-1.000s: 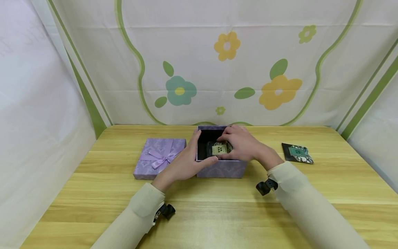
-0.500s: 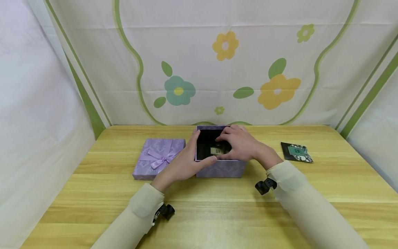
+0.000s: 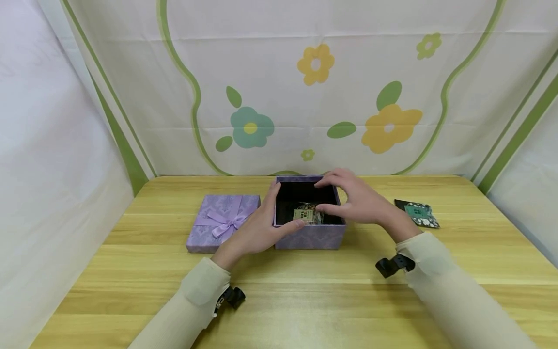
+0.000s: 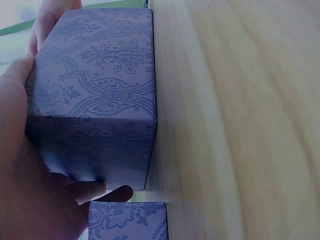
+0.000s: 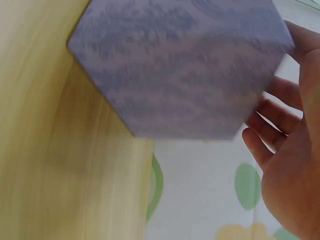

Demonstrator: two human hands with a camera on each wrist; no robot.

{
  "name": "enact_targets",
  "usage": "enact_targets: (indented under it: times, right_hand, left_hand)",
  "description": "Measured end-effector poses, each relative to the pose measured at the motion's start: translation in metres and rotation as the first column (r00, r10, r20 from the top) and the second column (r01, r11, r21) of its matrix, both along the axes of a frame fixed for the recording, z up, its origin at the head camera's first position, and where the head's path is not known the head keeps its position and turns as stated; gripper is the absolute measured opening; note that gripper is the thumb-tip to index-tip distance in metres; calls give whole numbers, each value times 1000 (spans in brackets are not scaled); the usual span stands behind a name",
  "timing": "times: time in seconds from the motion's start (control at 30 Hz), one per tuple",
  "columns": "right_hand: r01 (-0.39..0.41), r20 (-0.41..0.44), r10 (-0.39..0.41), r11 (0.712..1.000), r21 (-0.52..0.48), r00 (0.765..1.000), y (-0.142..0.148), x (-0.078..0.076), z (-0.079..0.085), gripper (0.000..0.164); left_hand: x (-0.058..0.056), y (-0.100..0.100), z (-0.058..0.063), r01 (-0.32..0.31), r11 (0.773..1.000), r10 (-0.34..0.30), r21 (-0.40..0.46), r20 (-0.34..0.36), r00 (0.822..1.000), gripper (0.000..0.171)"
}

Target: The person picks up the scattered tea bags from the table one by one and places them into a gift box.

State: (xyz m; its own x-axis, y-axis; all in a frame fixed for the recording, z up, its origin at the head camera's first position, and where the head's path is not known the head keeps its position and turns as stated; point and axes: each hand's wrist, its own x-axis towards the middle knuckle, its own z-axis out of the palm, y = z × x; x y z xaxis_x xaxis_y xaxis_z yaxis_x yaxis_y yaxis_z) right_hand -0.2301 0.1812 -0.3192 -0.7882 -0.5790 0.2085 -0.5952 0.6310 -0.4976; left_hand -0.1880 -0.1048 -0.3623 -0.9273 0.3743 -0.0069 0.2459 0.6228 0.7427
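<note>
A purple patterned gift box (image 3: 309,237), black inside, stands without its lid on the wooden table. Inside lies a small packet (image 3: 303,215) with a pale gold label, partly covered by the box's front wall. My left hand (image 3: 257,228) holds the box at its near left corner, thumb along the front rim and fingers on the left side. In the left wrist view those fingers (image 4: 90,190) reach along the box's side wall. Over the box's right rim is my right hand (image 3: 359,198), thumb and fingers spread apart and holding nothing.
The matching purple lid (image 3: 213,218) with a ribbon bow lies left of the box. On the right lies a flat black packet (image 3: 418,214) with a green label and white floral print. A flowered cloth (image 3: 279,87) hangs behind the table.
My right hand has let go of the gold-labelled packet, which now lies lower in the box, and has drawn up and to the right. My left hand stays on the box.
</note>
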Motion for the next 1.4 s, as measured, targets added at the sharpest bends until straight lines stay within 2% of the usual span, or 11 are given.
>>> enact_targets:
  times: [0.37, 0.67, 1.07, 1.4]
  right_hand:
    - [147, 23, -147, 989, 7, 989, 59, 8, 4, 52]
    - [227, 33, -229, 973, 41, 973, 112, 10, -1, 60]
    - [286, 56, -293, 953, 104, 955, 160, 8, -12, 76]
    - [285, 106, -309, 938, 198, 945, 188, 0, -32, 86]
  left_hand:
    - [1, 0, 0, -7, 1000, 7, -3, 8, 1000, 117]
    - [2, 0, 0, -1, 1000, 1, 2, 9, 1000, 116]
    - [1, 0, -1, -5, 1000, 5, 0, 13, 1000, 116]
    - [2, 0, 0, -3, 1000, 3, 1, 18, 1000, 115]
